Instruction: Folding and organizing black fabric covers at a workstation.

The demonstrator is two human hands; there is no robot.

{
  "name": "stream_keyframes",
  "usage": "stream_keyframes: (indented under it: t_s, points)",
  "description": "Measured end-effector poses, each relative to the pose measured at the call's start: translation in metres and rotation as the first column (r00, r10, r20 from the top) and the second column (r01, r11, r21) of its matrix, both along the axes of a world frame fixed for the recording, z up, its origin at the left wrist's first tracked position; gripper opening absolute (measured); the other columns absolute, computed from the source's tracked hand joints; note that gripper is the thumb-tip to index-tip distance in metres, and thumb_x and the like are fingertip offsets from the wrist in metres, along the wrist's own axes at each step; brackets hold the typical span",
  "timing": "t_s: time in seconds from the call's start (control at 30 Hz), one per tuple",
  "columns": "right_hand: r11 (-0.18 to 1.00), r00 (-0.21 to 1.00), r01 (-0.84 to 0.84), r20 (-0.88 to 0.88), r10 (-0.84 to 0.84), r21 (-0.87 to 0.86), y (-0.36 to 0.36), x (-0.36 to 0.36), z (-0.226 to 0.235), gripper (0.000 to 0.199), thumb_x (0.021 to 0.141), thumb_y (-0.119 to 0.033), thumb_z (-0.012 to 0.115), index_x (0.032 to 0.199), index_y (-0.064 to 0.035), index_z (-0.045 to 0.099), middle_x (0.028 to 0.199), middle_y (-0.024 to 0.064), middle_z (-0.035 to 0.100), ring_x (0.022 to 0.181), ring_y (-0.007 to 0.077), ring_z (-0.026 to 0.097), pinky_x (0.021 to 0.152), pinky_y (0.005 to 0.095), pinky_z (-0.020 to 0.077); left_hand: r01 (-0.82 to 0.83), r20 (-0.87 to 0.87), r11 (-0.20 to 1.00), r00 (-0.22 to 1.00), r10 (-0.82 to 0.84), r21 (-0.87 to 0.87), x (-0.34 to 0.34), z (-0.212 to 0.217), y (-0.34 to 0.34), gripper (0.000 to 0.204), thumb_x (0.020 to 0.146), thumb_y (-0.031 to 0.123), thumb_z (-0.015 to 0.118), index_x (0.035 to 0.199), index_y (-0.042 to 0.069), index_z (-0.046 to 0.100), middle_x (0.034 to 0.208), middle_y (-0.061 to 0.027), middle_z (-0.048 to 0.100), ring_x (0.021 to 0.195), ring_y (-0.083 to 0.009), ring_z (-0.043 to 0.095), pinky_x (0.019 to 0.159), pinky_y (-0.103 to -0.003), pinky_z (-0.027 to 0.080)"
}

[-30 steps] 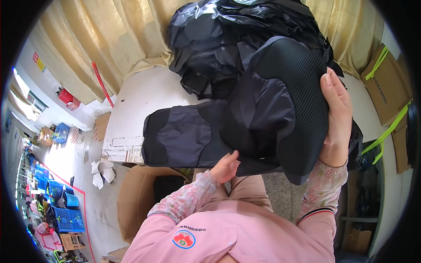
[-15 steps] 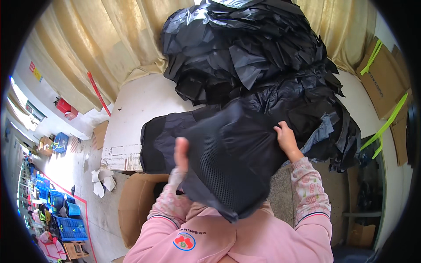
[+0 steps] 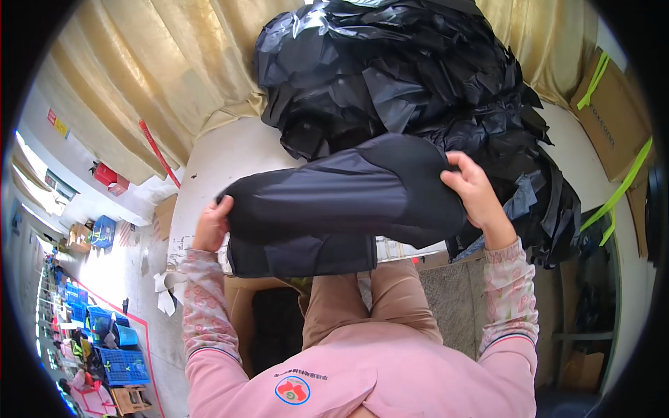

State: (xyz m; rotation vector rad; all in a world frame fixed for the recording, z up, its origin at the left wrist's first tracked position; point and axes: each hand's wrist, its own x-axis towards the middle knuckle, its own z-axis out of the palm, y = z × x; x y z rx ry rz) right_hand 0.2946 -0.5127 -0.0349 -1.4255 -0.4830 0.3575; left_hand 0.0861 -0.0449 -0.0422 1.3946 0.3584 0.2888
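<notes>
Black padded fabric piece (image 3: 341, 198) spans between both hands — long axis runs left to right, slightly raised at the right end, held above the white desk (image 3: 230, 160). Left hand (image 3: 211, 224) has fingers closed on its left edge; right hand (image 3: 475, 193) has fingers pinched on the rounded right end. Heap of black fabric pieces (image 3: 404, 76) lies just beyond the right fingers. Both hands equally engaged.
</notes>
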Motion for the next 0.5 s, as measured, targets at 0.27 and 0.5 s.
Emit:
stream_keyframes:
  t_s: [0.27, 0.5]
  points:
    - [0.984, 0.983, -0.152, -0.090, 0.160, 0.098, 0.091, -0.022, -0.001, 0.034, 0.089, -0.003, 0.062, 0.119, -0.0048, 0.047, 0.075, 0.0045, 0.061, 0.037, 0.0096, 0.046, 0.031, 0.0235, 0.0356, -0.127, -0.088, 0.930, 0.982, 0.167, 0.346, -0.033, 0.034, 0.091, 0.031, 0.092, 0.023, 0.067, 0.112, 0.000, 0.064, 0.097, -0.0087, 0.070, 0.078, -0.0184, 0.068, 0.072, -0.030, 0.056]
    - [0.863, 0.942, 0.267, 0.305, -0.140, -0.429, 0.158, -0.035, -0.235, 0.044, 0.088, -0.014, 0.065, 0.125, 0.0013, 0.046, 0.106, 0.0315, 0.064, 0.093, 0.0467, 0.064, 0.075, 0.0486, 0.0537, -0.143, 0.135, -0.006, 0.918, 0.373, 0.990, -0.009, -0.130, 0.085, 0.058, 0.072, 0.023, 0.080, 0.121, 0.003, 0.054, 0.116, -0.0202, 0.056, 0.108, -0.0369, 0.054, 0.096, -0.042, 0.044]
